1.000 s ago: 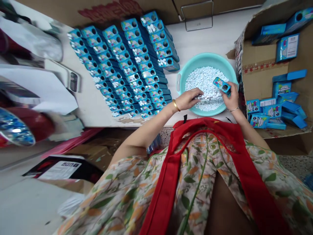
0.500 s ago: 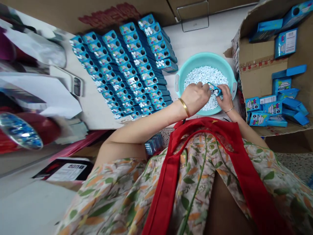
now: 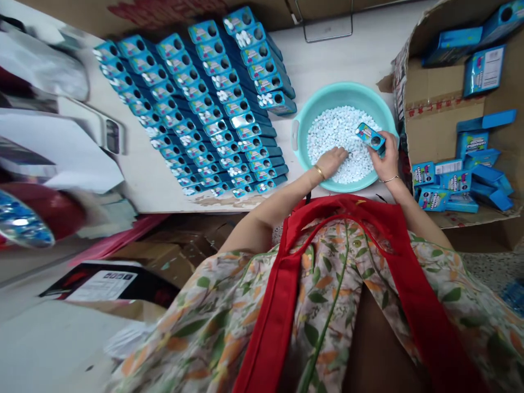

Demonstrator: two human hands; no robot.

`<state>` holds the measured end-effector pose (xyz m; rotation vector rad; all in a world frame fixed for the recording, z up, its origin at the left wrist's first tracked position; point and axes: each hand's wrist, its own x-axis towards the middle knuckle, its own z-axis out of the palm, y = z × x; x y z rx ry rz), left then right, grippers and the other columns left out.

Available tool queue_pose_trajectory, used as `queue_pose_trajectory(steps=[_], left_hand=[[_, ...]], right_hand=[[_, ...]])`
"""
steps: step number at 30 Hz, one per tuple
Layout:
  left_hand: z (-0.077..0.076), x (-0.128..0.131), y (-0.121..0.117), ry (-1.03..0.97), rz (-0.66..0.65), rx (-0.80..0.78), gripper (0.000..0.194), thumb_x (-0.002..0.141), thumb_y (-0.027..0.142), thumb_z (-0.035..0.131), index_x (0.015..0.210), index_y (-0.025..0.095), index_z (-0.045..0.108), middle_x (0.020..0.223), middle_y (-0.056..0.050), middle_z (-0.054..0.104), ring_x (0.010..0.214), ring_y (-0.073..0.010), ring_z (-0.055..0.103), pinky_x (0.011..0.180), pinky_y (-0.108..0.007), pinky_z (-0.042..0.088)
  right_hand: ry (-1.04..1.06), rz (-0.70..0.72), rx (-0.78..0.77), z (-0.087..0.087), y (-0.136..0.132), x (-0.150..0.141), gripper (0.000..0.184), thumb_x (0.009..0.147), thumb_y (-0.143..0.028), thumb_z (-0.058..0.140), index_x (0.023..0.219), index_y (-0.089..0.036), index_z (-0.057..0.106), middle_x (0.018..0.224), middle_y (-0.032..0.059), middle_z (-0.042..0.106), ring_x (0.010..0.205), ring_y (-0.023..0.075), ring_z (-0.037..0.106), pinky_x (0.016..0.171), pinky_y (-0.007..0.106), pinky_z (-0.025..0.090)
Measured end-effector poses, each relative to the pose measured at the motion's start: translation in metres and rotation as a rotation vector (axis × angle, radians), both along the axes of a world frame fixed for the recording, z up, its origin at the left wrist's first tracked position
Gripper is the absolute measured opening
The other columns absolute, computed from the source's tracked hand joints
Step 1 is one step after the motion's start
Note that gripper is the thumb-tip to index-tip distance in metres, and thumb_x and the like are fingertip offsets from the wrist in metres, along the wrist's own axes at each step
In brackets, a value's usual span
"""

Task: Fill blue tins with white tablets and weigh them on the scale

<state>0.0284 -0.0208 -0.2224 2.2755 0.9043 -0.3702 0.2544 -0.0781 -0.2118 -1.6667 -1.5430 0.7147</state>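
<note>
A turquoise plastic basin [image 3: 346, 93] holds a heap of small white candies [image 3: 329, 128]. My left hand [image 3: 331, 162], with a gold bangle at the wrist, reaches into the basin with its fingers together and pointing down. Its fingertips are among the candies, and whatever they pinch is hidden. Over the right side of the basin, my right hand [image 3: 387, 157] grips a small blue candy box [image 3: 369, 136]. The box is tilted, and a dark round hole shows at its end nearest the hand.
Left of the basin stand several rows of blue boxes [image 3: 208, 117], many with white candies on top. A cardboard carton [image 3: 429, 87] holding more blue boxes [image 3: 456, 183] lies at the right. A wire frame [image 3: 327, 39] is behind the basin. A red bowl-like container [image 3: 61, 213] sits far left.
My left hand went up to the blue box, then came back down into the candies. The box, brought toward the left hand midway, is again over the basin's right side.
</note>
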Motion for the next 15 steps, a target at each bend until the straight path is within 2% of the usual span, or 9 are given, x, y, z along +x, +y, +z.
queue_pose_trajectory(steps=[4, 7, 9, 11, 15], left_hand=[[0.000, -0.004, -0.009, -0.202, 0.031, -0.194, 0.038, 0.099, 0.017, 0.044, 0.133, 0.006, 0.056, 0.133, -0.021, 0.062, 0.122, -0.0266, 0.059, 0.109, -0.039, 0.045], [0.013, -0.022, -0.001, -0.372, 0.067, -0.284, 0.036, 0.100, 0.029, 0.048, 0.130, 0.010, 0.057, 0.127, -0.020, 0.065, 0.114, -0.0242, 0.062, 0.104, -0.038, 0.049], [0.030, -0.036, 0.006, -0.458, 0.081, -0.282, 0.037, 0.102, 0.038, 0.047, 0.127, 0.013, 0.058, 0.125, -0.019, 0.066, 0.111, -0.0241, 0.063, 0.101, -0.038, 0.050], [0.054, -0.049, 0.014, -0.503, 0.080, -0.240, 0.039, 0.103, 0.044, 0.046, 0.125, 0.015, 0.059, 0.123, -0.019, 0.067, 0.112, -0.0244, 0.063, 0.100, -0.039, 0.050], [0.108, -0.055, 0.032, -0.441, 0.018, -0.089, 0.034, 0.103, 0.035, 0.047, 0.125, 0.014, 0.060, 0.119, -0.017, 0.068, 0.112, -0.0249, 0.064, 0.099, -0.038, 0.050]], right_hand=[[0.016, -0.016, -0.004, 0.003, 0.003, 0.002, 0.055, 0.096, -0.065, 0.056, 0.133, -0.024, 0.050, 0.128, 0.0142, 0.059, 0.125, 0.0332, 0.058, 0.113, 0.066, 0.044], [0.011, -0.019, -0.010, 0.004, 0.004, 0.003, 0.056, 0.096, -0.066, 0.055, 0.133, -0.025, 0.049, 0.129, 0.0142, 0.059, 0.125, 0.0338, 0.058, 0.113, 0.066, 0.044], [0.002, -0.010, -0.014, 0.004, 0.004, 0.003, 0.055, 0.096, -0.066, 0.055, 0.132, -0.025, 0.050, 0.128, 0.0147, 0.060, 0.125, 0.0342, 0.058, 0.113, 0.066, 0.045], [-0.006, 0.009, -0.016, 0.003, 0.003, 0.002, 0.053, 0.096, -0.064, 0.055, 0.132, -0.025, 0.051, 0.128, 0.0153, 0.061, 0.125, 0.0344, 0.058, 0.112, 0.065, 0.046], [-0.020, 0.067, -0.004, -0.002, 0.001, -0.003, 0.046, 0.098, -0.054, 0.052, 0.132, -0.024, 0.052, 0.128, 0.0152, 0.061, 0.126, 0.0344, 0.058, 0.113, 0.065, 0.047]])
